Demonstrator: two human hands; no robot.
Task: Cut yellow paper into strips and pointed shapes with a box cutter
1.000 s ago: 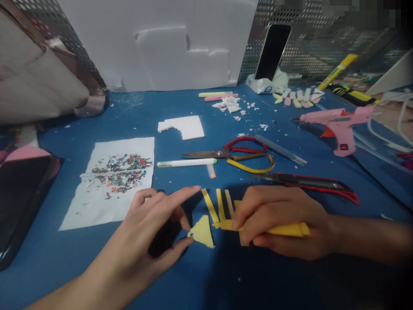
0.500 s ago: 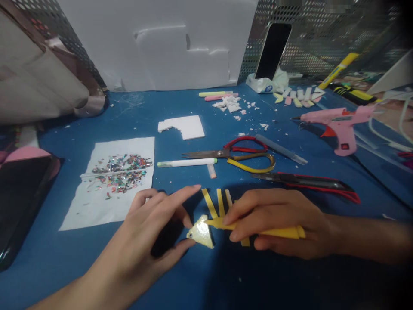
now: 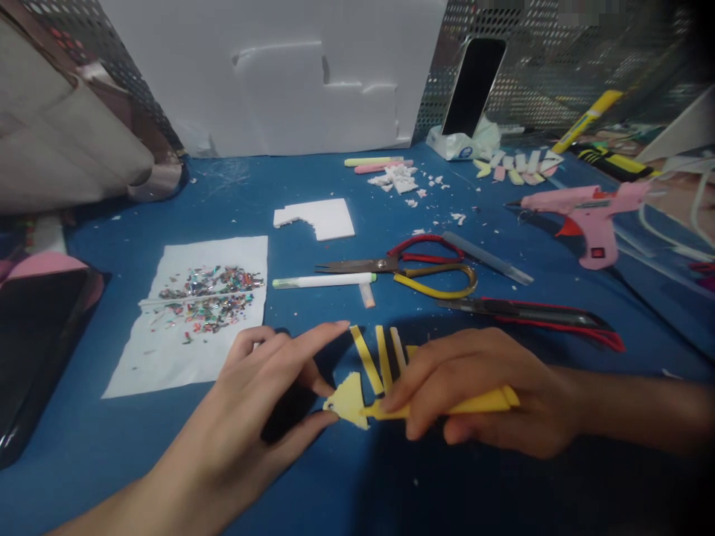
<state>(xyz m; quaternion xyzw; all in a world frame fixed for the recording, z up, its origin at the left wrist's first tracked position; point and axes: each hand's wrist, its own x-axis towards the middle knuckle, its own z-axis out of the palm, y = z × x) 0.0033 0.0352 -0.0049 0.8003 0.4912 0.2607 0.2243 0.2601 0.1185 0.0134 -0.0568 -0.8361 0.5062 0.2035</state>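
Between the thumb and a finger of my left hand (image 3: 268, 394), a small pale yellow foam piece (image 3: 347, 400), roughly triangular with a hole at its narrow end, is pinched by that end. The index finger of this hand stretches forward. My right hand (image 3: 480, 391) is closed around a yellow marker (image 3: 480, 402), whose tip touches the wide edge of the foam piece. Just beyond lie narrow yellow strips (image 3: 366, 359) and a whitish strip (image 3: 398, 348), partly covered by my right hand.
Scissors (image 3: 357, 266), a white pen (image 3: 324, 281) and a box cutter (image 3: 547, 316) lie ahead. Colourful flakes cover a paper sheet (image 3: 126, 372) at left. A pink glue gun (image 3: 592, 216) is at right; a phone (image 3: 474, 88) leans at the back. A dark phone (image 3: 42, 342) sits far left.
The marker tip has come from the strips to the foam piece, then slid along its wide edge toward me. My left hand keeps its pinch almost unmoved.
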